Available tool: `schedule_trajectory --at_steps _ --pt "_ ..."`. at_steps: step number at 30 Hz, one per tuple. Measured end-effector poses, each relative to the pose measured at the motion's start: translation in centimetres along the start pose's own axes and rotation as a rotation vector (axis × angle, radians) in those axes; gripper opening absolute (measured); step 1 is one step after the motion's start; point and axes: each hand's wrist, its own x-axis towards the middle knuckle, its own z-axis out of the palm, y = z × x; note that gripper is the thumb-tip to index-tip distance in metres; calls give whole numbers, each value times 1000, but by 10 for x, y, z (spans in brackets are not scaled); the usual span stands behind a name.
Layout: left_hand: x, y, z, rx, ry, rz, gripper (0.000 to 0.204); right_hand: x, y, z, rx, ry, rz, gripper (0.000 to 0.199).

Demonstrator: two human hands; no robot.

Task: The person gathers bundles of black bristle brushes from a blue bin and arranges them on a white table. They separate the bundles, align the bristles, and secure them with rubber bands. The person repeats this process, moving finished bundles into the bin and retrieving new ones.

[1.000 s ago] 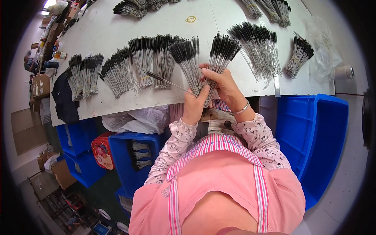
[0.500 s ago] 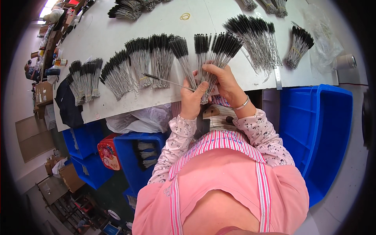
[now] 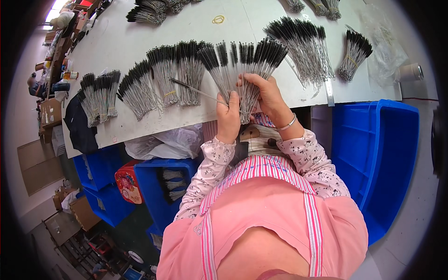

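Both my hands hold a fanned bunch of thin wire brushes (image 3: 247,86) with black bristle tips, over the table's near edge. My left hand (image 3: 228,119) closes round the left part of the fan, its thumb pressed upright against the wires. One single brush (image 3: 193,89) sticks out leftward from that hand. My right hand (image 3: 268,95) grips the right part, with thumb and fingers at the wires below the bristles. The looped wire ends hang together between my palms. Some fingers are hidden behind the bunch.
On the white table (image 3: 196,28) lie several brush bundles to the left, a large loose pile (image 3: 303,51) and a banded bundle (image 3: 355,56) to the right. A yellow rubber band (image 3: 218,19) lies farther back. Blue crates (image 3: 373,163) stand right and left below the table.
Between my hands the left part of the fan has spread, with several brush tips now separated. My left thumb has moved from leaning across the wires to upright.
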Motion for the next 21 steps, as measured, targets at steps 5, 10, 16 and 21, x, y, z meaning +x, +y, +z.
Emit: schedule_trajectory --at_steps 5,10,16,21 --pt "2 -5 -2 4 14 1 18 1 4 -1 47 -26 -45 23" --pt "2 -10 -5 57 39 47 17 0 6 4 4 9 -32 23" --pt "-2 -2 -2 61 -4 21 26 -1 1 9 108 -80 117 23" --pt "-2 -8 -11 51 -55 16 34 2 2 6 115 -145 136 22"
